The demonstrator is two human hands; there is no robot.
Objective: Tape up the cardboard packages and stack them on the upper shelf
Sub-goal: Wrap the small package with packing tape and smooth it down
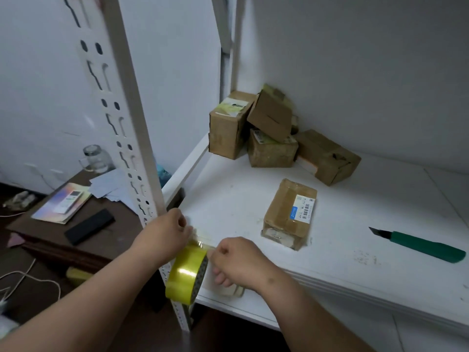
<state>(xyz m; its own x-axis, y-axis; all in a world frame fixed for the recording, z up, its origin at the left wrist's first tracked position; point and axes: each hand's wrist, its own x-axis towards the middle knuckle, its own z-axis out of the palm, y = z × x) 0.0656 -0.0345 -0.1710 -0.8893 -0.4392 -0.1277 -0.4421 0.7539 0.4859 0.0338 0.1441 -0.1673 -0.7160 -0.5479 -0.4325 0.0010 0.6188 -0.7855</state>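
Head view. A roll of yellow tape [186, 274] is being held at the front edge of the white shelf [355, 250], just beside the slotted upright post [132, 138]. The left hand [165, 235] is clenched on the free end of the tape, which is being drawn out above the roll; the right hand [238, 260] is closed with its fingers pressed on a small pale package [228, 288] lying just right of the roll, largely hidden under the hand. A taped cardboard package [289, 213] is lying further back from the roll, and a loose pile of cardboard packages [274, 133] is resting in the far corner of the shelf. A green utility knife [421, 245] is lying well to the right of the roll, blade exposed. Likely faults: the drawn strip may be folded onto itself if tension is lost, and the open blade may be brushed when the knife is reached for.
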